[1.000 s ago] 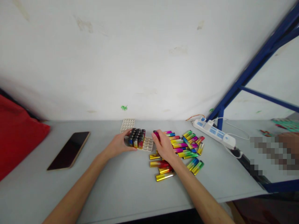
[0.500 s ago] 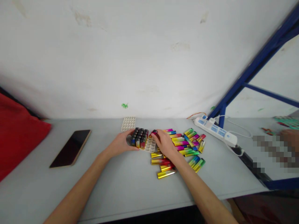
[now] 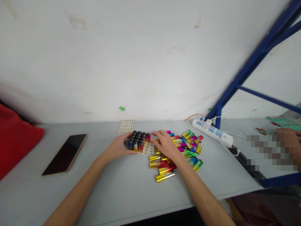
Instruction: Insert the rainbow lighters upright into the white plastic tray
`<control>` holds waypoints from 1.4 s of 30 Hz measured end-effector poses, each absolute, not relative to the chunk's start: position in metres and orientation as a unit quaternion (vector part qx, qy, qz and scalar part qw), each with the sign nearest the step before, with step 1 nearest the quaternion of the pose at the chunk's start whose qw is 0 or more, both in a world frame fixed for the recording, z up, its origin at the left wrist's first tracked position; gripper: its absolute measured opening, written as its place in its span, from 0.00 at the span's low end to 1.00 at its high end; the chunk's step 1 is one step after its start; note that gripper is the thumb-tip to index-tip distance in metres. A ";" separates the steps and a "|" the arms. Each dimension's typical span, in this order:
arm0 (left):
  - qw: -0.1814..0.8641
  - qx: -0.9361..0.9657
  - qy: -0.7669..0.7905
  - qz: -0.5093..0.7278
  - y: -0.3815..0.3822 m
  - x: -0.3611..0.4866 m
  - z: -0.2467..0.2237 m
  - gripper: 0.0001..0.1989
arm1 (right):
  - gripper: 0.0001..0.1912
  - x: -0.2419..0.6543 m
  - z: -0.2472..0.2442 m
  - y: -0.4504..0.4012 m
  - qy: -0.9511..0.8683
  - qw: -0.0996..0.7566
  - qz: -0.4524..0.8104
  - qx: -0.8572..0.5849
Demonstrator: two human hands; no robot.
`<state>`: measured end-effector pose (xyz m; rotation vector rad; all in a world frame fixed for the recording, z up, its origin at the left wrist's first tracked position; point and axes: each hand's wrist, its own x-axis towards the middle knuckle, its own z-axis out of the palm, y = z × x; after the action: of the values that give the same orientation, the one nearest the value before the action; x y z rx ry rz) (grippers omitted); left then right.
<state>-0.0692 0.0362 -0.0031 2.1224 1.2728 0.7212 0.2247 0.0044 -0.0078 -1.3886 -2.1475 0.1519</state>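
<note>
A block of upright lighter-like cases [image 3: 137, 138] with black tops and shiny coloured sides stands in a white dimpled tray [image 3: 148, 149]. My left hand [image 3: 121, 145] is curled round the block's left side, thumb in front and fingers behind. A dark rounded shape between palm and block is too small to name. At the block's right back corner stands a magenta-red case [image 3: 148, 137]. Just right of it, my right hand [image 3: 164, 143] has its fingers apart and holds nothing I can see. Under and beside it lies a loose pile of gold and multicoloured cases [image 3: 185, 145].
Another dimpled tray [image 3: 126, 126] lies by the wall. A phone [image 3: 66, 153] and a red cloth-like item [image 3: 18, 141] are at left. At right are a white power strip [image 3: 213, 131] with cables, a blue metal frame [image 3: 235, 84] and another person's hand [image 3: 287, 141].
My right hand has let go of a magenta-red case, now upright at the tray's right back, and its fingers have spread. My left hand keeps its hold; the view has shifted slightly.
</note>
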 end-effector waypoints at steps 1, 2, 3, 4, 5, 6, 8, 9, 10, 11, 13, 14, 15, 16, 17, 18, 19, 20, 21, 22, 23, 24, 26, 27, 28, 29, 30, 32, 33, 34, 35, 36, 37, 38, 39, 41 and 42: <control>0.276 0.790 0.477 0.269 0.036 -0.069 -0.003 0.50 | 0.13 0.234 -0.006 0.006 -0.789 0.296 0.050 -0.535; 0.273 0.789 0.481 0.268 0.037 -0.069 -0.004 0.50 | 0.14 0.245 -0.004 0.008 -0.773 0.304 0.041 -0.556; 0.270 0.787 0.485 0.269 0.037 -0.070 -0.004 0.50 | 0.14 0.258 -0.002 0.010 -0.750 0.305 0.025 -0.587; 0.267 0.786 0.487 0.270 0.037 -0.069 -0.005 0.50 | 0.15 0.273 -0.001 0.012 -0.726 0.304 0.010 -0.617; 0.264 0.786 0.487 0.274 0.037 -0.069 -0.005 0.49 | 0.15 0.289 0.000 0.014 -0.699 0.303 -0.004 -0.648; 0.261 0.788 0.484 0.277 0.037 -0.069 -0.005 0.48 | 0.16 0.305 0.000 0.015 -0.655 0.294 -0.025 -0.696; 0.253 0.794 0.473 0.286 0.037 -0.068 -0.005 0.46 | 0.19 0.334 0.000 0.017 -0.586 0.285 -0.043 -0.757; 0.248 0.798 0.467 0.290 0.037 -0.067 -0.006 0.45 | 0.20 0.345 -0.001 0.017 -0.551 0.274 -0.044 -0.787; 0.245 0.800 0.463 0.293 0.036 -0.066 -0.006 0.44 | 0.22 0.354 -0.001 0.017 -0.526 0.261 -0.037 -0.809; 0.242 0.801 0.461 0.295 0.036 -0.066 -0.006 0.44 | 0.23 0.360 -0.001 0.018 -0.506 0.245 -0.028 -0.827; 0.237 0.801 0.464 0.295 0.035 -0.065 -0.006 0.44 | 0.27 0.362 -0.002 0.019 -0.489 0.209 -0.002 -0.847; 0.235 0.800 0.468 0.294 0.035 -0.065 -0.006 0.45 | 0.28 0.360 -0.002 0.020 -0.489 0.191 0.010 -0.851; 0.233 0.798 0.473 0.290 0.034 -0.065 -0.006 0.45 | 0.29 0.357 -0.003 0.022 -0.492 0.177 0.017 -0.852; 0.233 0.797 0.478 0.286 0.034 -0.065 -0.005 0.46 | 0.29 0.353 -0.004 0.024 -0.498 0.167 0.021 -0.851; 0.233 0.797 0.481 0.283 0.034 -0.065 -0.005 0.46 | 0.29 0.349 -0.005 0.025 -0.505 0.165 0.021 -0.847; 0.234 0.797 0.482 0.280 0.033 -0.065 -0.005 0.46 | 0.29 0.346 -0.006 0.027 -0.516 0.176 0.020 -0.838; 0.235 0.797 0.481 0.279 0.033 -0.065 -0.004 0.46 | 0.27 0.343 -0.007 0.029 -0.532 0.196 0.021 -0.823; 0.234 0.799 0.478 0.280 0.033 -0.065 -0.004 0.46 | 0.26 0.342 -0.007 0.031 -0.551 0.220 0.025 -0.805; 0.233 0.800 0.476 0.283 0.033 -0.065 -0.004 0.45 | 0.25 0.341 -0.008 0.032 -0.571 0.243 0.030 -0.783; 0.232 0.800 0.473 0.287 0.033 -0.065 -0.004 0.44 | 0.25 0.341 -0.008 0.034 -0.590 0.263 0.037 -0.763; 0.231 0.801 0.471 0.289 0.033 -0.065 -0.004 0.44 | 0.26 0.341 -0.007 0.036 -0.606 0.275 0.040 -0.745; 0.230 0.801 0.470 0.290 0.033 -0.064 -0.004 0.44 | 0.27 0.342 -0.006 0.037 -0.618 0.287 0.043 -0.731; 0.231 0.801 0.471 0.288 0.033 -0.064 -0.004 0.44 | 0.27 0.342 -0.004 0.039 -0.621 0.349 0.058 -0.699; 0.234 0.801 0.471 0.285 0.033 -0.064 -0.004 0.44 | 0.26 0.340 -0.002 0.038 -0.609 0.403 0.077 -0.679; 0.237 0.801 0.472 0.281 0.033 -0.064 -0.004 0.45 | 0.27 0.337 0.000 0.037 -0.588 0.464 0.105 -0.654; 0.242 0.801 0.472 0.278 0.033 -0.064 -0.005 0.46 | 0.28 0.332 0.002 0.035 -0.563 0.521 0.146 -0.625; 0.246 0.801 0.472 0.274 0.033 -0.064 -0.005 0.46 | 0.29 0.325 0.004 0.032 -0.540 0.565 0.195 -0.593; 0.251 0.800 0.474 0.269 0.034 -0.064 -0.006 0.46 | 0.28 0.306 0.011 0.024 -0.519 0.595 0.306 -0.532; 0.251 0.799 0.476 0.266 0.034 -0.065 -0.006 0.47 | 0.27 0.295 0.014 0.019 -0.520 0.590 0.361 -0.501; 0.250 0.800 0.478 0.264 0.034 -0.065 -0.007 0.47 | 0.27 0.283 0.017 0.014 -0.520 0.579 0.411 -0.474; 0.250 0.800 0.478 0.263 0.034 -0.065 -0.007 0.47 | 0.26 0.271 0.020 0.009 -0.519 0.568 0.456 -0.447; 0.250 0.799 0.478 0.263 0.034 -0.066 -0.007 0.48 | 0.26 0.260 0.022 0.004 -0.516 0.558 0.495 -0.421; 0.251 0.799 0.478 0.264 0.034 -0.066 -0.007 0.48 | 0.26 0.250 0.023 0.000 -0.512 0.546 0.526 -0.403; 0.250 0.799 0.478 0.266 0.034 -0.066 -0.007 0.48 | 0.26 0.241 0.023 -0.003 -0.510 0.531 0.549 -0.394; 0.249 0.798 0.478 0.270 0.034 -0.066 -0.007 0.48 | 0.26 0.233 0.022 -0.005 -0.510 0.517 0.561 -0.396; 0.245 0.798 0.477 0.277 0.033 -0.065 -0.005 0.48 | 0.25 0.222 0.018 -0.007 -0.521 0.504 0.538 -0.430; 0.243 0.799 0.474 0.278 0.033 -0.065 -0.004 0.48 | 0.24 0.217 0.015 -0.007 -0.532 0.508 0.501 -0.455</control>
<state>-0.0649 0.0328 -0.0039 2.1826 1.2962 0.7597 0.2174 -0.0072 0.0151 -1.0963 -1.2823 1.2079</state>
